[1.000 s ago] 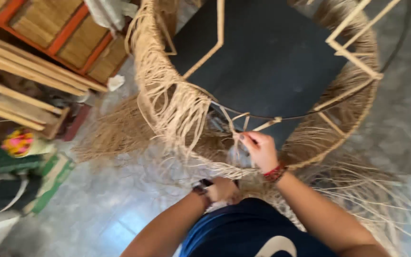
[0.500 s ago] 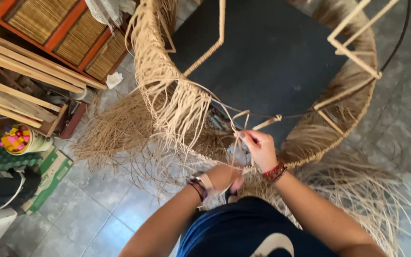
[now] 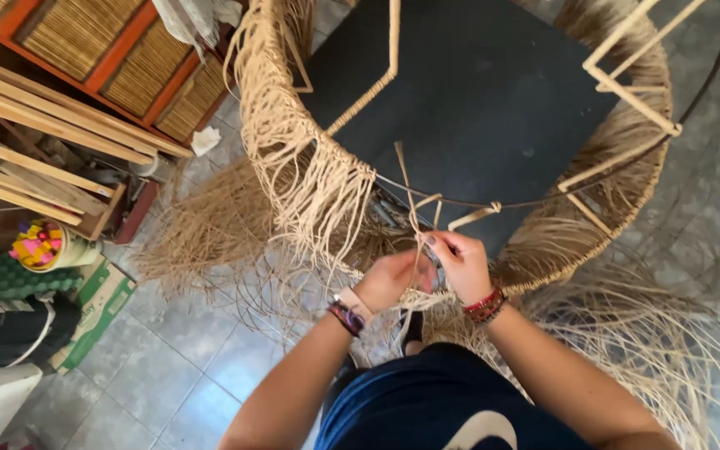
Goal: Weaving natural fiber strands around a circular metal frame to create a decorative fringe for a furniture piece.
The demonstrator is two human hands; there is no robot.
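Observation:
A large round frame (image 3: 602, 79) of pale sticks and a dark wire hoop stands in front of me, wrapped on its left rim with hanging raffia strands (image 3: 310, 179). My right hand (image 3: 460, 262) and my left hand (image 3: 393, 279) meet at the near edge of the hoop. Both pinch pale raffia strips (image 3: 417, 208) that loop up over the wire. A red beaded bracelet sits on my right wrist, a dark band on my left.
Loose raffia (image 3: 202, 233) is piled on the grey tiled floor at left and at lower right. Wooden slats (image 3: 35, 125) and woven panels in an orange frame (image 3: 127, 67) lie at upper left. A tub of coloured bits (image 3: 39, 246) stands at the left edge.
My left hand has risen from near my body up to the hoop and joined my right hand on the strips. The view has shifted slightly.

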